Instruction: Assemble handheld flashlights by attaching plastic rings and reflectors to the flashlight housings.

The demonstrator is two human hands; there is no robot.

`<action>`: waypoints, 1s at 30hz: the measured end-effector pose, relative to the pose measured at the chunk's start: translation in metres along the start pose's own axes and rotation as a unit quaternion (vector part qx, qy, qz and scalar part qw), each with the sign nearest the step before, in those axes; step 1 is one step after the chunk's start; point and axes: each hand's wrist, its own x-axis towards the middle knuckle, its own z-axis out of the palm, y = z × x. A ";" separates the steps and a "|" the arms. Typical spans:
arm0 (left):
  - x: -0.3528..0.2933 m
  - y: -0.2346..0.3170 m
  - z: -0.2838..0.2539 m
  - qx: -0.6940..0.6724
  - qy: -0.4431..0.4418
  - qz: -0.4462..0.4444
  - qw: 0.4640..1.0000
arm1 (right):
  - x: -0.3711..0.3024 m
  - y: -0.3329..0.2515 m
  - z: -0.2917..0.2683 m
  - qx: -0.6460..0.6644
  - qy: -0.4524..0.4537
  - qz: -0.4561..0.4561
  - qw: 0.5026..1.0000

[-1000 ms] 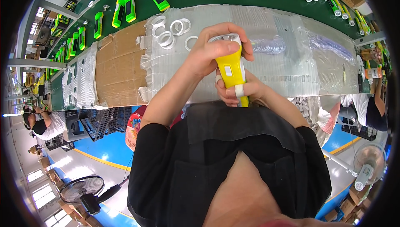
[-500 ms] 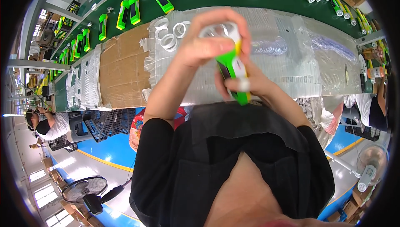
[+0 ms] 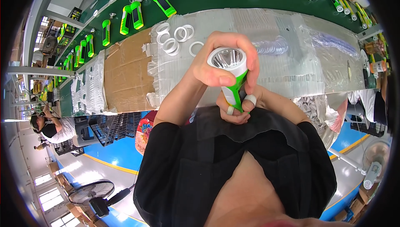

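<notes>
1 flashlight [image 3: 237, 91], gripped by 2 hands: left hand [image 3: 204, 69] wrapped around its white head, right hand [image 3: 238, 115] closed on the tail, 2 white finger wraps [image 3: 250, 99] on it. About 7 white rings [image 3: 180, 40], some overlapping, beyond left hand; 1 row of clear discs [image 3: 273, 46] beyond right hand.

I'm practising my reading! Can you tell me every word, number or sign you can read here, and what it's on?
No words, numbers or signs can be read clearly.
Held flashlight: none readable on the part that shows.
Green flashlights farther back: any marks are too small to read.
Red flowered item beside the person: any lettering is too blurred to read.
</notes>
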 end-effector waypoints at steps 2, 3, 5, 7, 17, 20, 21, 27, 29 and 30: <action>0.002 -0.003 -0.003 -0.012 -0.010 0.001 1.000 | 0.002 0.003 -0.004 0.005 -0.016 -0.001 1.000; 0.003 -0.004 -0.003 -0.020 -0.028 0.004 0.999 | 0.002 0.004 -0.005 0.009 -0.031 -0.001 0.999; 0.004 -0.009 -0.008 -0.024 -0.043 0.009 0.999 | 0.005 0.007 -0.007 0.024 -0.043 -0.004 0.999; 0.009 -0.021 -0.014 -0.191 -0.152 0.027 0.969 | 0.016 0.011 -0.017 0.085 -0.156 0.002 0.984; 0.000 0.022 -0.019 0.291 0.052 0.010 0.955 | -0.013 -0.032 0.004 -0.446 0.418 -0.160 0.775; -0.003 0.013 -0.020 0.360 0.102 -0.011 0.927 | -0.011 -0.038 -0.004 -0.541 0.456 -0.197 0.679; -0.005 0.009 -0.020 0.386 0.111 0.001 0.916 | -0.014 -0.036 -0.013 -0.595 0.453 -0.170 0.641; -0.011 0.003 -0.028 0.382 0.059 -0.109 0.916 | -0.022 -0.023 -0.039 -0.629 0.466 -0.194 0.591; -0.013 0.000 -0.027 0.416 0.092 -0.096 0.899 | -0.019 -0.027 -0.031 -0.611 0.451 -0.185 0.625; -0.015 -0.004 -0.026 0.415 0.092 -0.096 0.900 | -0.018 -0.026 -0.031 -0.610 0.452 -0.184 0.625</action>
